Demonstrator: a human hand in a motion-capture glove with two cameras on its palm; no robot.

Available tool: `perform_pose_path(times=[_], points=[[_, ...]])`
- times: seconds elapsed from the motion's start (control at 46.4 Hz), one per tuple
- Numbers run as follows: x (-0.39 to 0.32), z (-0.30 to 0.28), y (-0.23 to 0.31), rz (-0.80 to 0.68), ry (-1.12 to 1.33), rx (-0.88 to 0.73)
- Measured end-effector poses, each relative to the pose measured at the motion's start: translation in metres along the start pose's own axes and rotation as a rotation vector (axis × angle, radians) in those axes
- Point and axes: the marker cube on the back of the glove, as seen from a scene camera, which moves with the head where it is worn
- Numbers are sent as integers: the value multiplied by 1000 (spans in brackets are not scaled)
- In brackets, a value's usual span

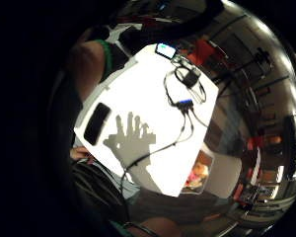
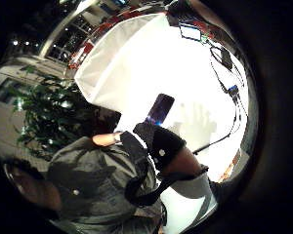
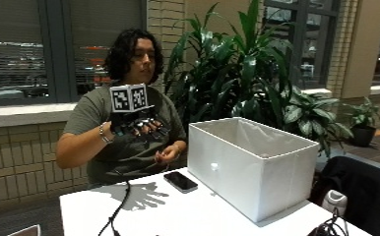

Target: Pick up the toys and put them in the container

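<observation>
While its fingers [image 3: 152, 129] spread apart and point down with nothing between them, the gloved right hand [image 3: 136, 126] hangs in the air in front of the seated person's chest, well above the white table [image 3: 177, 216]. Its shadow [image 3: 142, 195], every finger fanned out, falls on the tabletop just beside a black phone [image 3: 180, 181] that lies flat near the table's edge closest to the person. The person's bare left hand [image 3: 167, 155] is held low in front of the body, fingers loosely curled, just above the table's edge and behind the phone.

To the side of the phone stands the container [image 3: 259, 184], a tall white fabric box with an open top, resting on the table; from the outside view its inside shows only pale lining, and whether toys lie at the bottom cannot be told from there. In the little-finger-side palm view, a patch of orange, yellow and pink [image 1: 196, 177] shows inside a pale-walled box beyond the table's corner, too small to say whether it is toys. A black cable [image 3: 114, 216] trails across the tabletop past the shadow.

At the far end of the table a small lit screen [image 1: 165, 50] sits beside a tangle of black cables and a small black box [image 1: 191, 77]. Behind the person stand a brick wall, dark windows and large green leafy plants [image 3: 242, 73].
</observation>
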Motion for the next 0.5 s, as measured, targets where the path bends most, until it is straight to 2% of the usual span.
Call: perform_pose_path(times=[0.172, 0.496], points=[[6, 27, 43, 19, -63, -43], [15, 38, 63, 37, -58, -6]])
